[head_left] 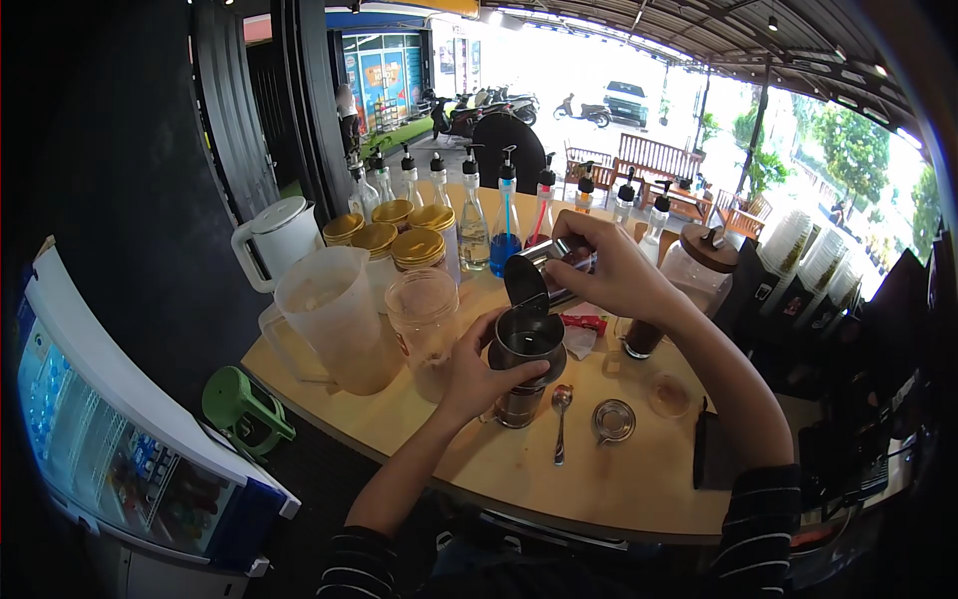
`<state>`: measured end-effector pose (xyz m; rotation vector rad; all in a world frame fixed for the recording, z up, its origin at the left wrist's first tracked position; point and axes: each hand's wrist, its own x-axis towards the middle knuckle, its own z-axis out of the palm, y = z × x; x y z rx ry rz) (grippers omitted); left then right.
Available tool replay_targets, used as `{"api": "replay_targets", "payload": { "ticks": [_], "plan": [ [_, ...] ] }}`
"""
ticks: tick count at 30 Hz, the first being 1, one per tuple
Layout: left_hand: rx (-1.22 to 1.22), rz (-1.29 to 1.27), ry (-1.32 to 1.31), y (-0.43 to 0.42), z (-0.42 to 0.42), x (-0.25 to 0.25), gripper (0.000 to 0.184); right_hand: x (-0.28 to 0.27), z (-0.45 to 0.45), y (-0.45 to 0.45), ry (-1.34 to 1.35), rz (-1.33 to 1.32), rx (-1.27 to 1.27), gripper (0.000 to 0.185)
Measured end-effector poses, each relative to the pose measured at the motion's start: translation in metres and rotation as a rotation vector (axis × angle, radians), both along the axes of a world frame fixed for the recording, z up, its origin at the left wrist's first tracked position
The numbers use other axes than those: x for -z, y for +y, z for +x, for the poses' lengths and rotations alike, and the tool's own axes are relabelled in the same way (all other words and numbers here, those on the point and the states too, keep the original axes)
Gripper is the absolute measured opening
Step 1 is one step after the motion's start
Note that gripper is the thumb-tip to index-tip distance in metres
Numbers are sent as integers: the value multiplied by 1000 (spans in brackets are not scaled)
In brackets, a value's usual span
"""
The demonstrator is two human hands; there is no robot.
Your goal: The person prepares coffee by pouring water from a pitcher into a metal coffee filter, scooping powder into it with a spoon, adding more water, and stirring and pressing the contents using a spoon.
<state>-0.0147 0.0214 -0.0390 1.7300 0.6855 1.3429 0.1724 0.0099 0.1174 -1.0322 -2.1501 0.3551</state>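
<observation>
Dripper point(530, 344) seated upright on a glass point(519, 407) near the front edge of the tabletop point(639, 489). Left grip point(469, 371) closes around the dripper, thumb along its near side and fingers wrapped behind. Right grip point(611, 262) pinches a pot point(571, 264) by its body, tilted so that its dark flap hangs above the dripper's rim. State of the work, as judged: the stacking of dripper on glass is done, and pouring appears to be in hand; no stream can be made out, nor the level inside. The dripper has no cover on, and both vessels remain to be released. A spoon point(562, 409) and a small round metal piece point(614, 421) lie apart from the grips, to the right of the glass.

Materials: the dripper is dark, smooth metal, cylindrical above a broad round flange, with a glint within; the pot is shiny metal with curved sides. The glass below is clear and short. To the left stand a jug point(329, 309) of cloudy, translucent plastic, tapering downward, and an open jar point(423, 317), clear and round-shouldered. Behind, a flask point(505, 245) of blue liquid flares toward its base, beside jars with ribbed gold lids point(418, 247)
</observation>
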Motion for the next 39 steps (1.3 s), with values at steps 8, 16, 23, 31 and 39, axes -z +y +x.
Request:
{"api": "replay_targets", "payload": {
  "ticks": [8,16,23,31,39],
  "plan": [
    [1,-23,-11,-4,2,-5,80,1,-1,3,-22,-6,-18,23],
    [-2,-6,-12,-2,2,-2,77,0,5,1,-6,-16,-19,22],
    [-56,8,50,-8,1,-10,74,1,16,-3,-12,-11,19,21],
    [-154,75,83,-17,6,-19,75,-1,24,-11,-39,44,36,21],
    [-312,223,191,-18,12,-12,76,-3,19,-24,6,-1,-9,21]
  ]
}}
